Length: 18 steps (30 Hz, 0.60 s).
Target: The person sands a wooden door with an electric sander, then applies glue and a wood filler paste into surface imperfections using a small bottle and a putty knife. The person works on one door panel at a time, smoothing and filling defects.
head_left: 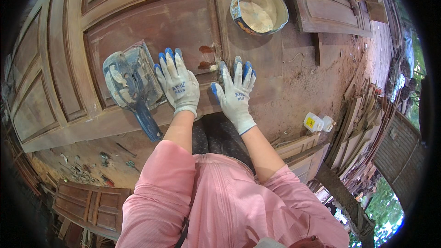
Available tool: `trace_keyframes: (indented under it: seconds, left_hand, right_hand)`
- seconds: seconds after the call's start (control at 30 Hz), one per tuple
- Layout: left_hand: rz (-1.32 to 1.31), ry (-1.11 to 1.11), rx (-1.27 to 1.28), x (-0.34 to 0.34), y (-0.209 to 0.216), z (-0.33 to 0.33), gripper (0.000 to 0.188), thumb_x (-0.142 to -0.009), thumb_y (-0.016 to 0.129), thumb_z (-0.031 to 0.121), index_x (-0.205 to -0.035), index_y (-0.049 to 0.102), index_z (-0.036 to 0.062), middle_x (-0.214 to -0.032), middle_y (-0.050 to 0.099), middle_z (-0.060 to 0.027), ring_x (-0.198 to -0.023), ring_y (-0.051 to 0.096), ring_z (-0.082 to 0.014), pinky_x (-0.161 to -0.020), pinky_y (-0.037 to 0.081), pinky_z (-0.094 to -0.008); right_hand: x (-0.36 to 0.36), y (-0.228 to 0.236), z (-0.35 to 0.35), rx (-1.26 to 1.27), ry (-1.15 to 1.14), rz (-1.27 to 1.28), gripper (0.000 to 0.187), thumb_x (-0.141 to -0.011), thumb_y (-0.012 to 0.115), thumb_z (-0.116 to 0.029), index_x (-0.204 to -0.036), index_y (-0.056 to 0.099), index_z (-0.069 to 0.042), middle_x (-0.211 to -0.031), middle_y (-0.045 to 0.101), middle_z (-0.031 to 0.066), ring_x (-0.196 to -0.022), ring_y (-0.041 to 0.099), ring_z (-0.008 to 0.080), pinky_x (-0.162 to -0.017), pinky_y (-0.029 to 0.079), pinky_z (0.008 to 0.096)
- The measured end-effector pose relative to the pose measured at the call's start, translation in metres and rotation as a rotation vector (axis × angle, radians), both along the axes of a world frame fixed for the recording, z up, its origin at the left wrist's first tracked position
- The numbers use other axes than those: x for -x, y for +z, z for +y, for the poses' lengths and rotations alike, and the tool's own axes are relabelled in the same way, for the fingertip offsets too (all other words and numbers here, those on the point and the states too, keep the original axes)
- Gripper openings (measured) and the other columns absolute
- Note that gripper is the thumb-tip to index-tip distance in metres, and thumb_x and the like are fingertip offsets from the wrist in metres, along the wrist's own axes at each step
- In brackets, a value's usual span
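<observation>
A wooden panel door lies flat in front of me. My left hand, in a white glove with blue fingertips, rests flat on it with fingers stretched out. Just left of that hand is a dusty blue tool that looks like a power sander, its handle pointing toward me. My right hand, gloved the same way, has its fingers spread at the door's right edge. Two dark reddish-brown patches mark the panel between the hands. A small pale bit lies by my right fingertips.
A round tub with light brown powder or paste inside stands beyond my right hand. Another panel door lies at the far right. White plastic bottles lie on the dirt floor, near stacked boards. A smaller door is at lower left.
</observation>
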<state>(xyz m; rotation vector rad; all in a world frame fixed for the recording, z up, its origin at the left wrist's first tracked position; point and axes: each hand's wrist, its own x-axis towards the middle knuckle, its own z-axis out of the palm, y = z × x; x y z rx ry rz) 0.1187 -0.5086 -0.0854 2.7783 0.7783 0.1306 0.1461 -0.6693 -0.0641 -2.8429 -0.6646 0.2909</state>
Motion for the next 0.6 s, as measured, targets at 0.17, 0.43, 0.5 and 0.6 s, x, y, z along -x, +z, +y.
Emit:
trace_keyframes:
  seconds: [0.17,0.43,0.5,0.6]
  left_hand:
    - [0.002,-0.002,-0.006,0.0,-0.001,-0.001,0.066,-0.091,0.055,0.013,-0.156,0.041,0.007,-0.162,0.037,-0.0161,-0.152,0.031,-0.036,-0.126,0.021,-0.0552]
    - [0.026,0.009,-0.006,-0.001,0.001,-0.001,0.063,-0.091,0.057,0.015,-0.153,0.045,0.0043,-0.161,0.039,-0.0162,-0.153,0.03,-0.0363,-0.127,0.019,-0.0543]
    - [0.025,0.003,-0.007,0.0,0.0,-0.001,0.064,-0.091,0.057,0.015,-0.153,0.045,0.0044,-0.161,0.038,-0.0161,-0.153,0.03,-0.0362,-0.127,0.019,-0.0544]
    - [0.036,-0.005,-0.015,0.0,-0.001,-0.001,0.065,-0.091,0.057,0.016,-0.153,0.044,0.0046,-0.162,0.038,-0.016,-0.153,0.03,-0.0361,-0.127,0.02,-0.0544]
  right_hand:
    - [-0.01,-0.005,0.002,-0.011,-0.002,-0.048,0.07,-0.099,0.058,-0.05,-0.159,0.042,-0.019,-0.169,0.022,0.022,-0.152,0.019,0.0512,-0.122,0.011,0.0675]
    - [0.001,0.011,-0.028,-0.076,0.086,0.046,0.054,-0.098,0.061,-0.045,-0.145,0.06,-0.018,-0.164,0.035,0.0168,-0.15,0.024,0.0486,-0.122,0.018,0.0609]
    - [-0.004,0.01,-0.026,-0.195,0.014,0.043,0.05,-0.097,0.064,-0.041,-0.141,0.063,-0.018,-0.162,0.039,0.0162,-0.149,0.027,0.0477,-0.121,0.021,0.059]
    - [-0.024,0.012,-0.008,-0.163,0.035,-0.039,0.046,-0.095,0.066,-0.038,-0.136,0.065,-0.017,-0.159,0.042,0.016,-0.148,0.029,0.0473,-0.121,0.021,0.0597]
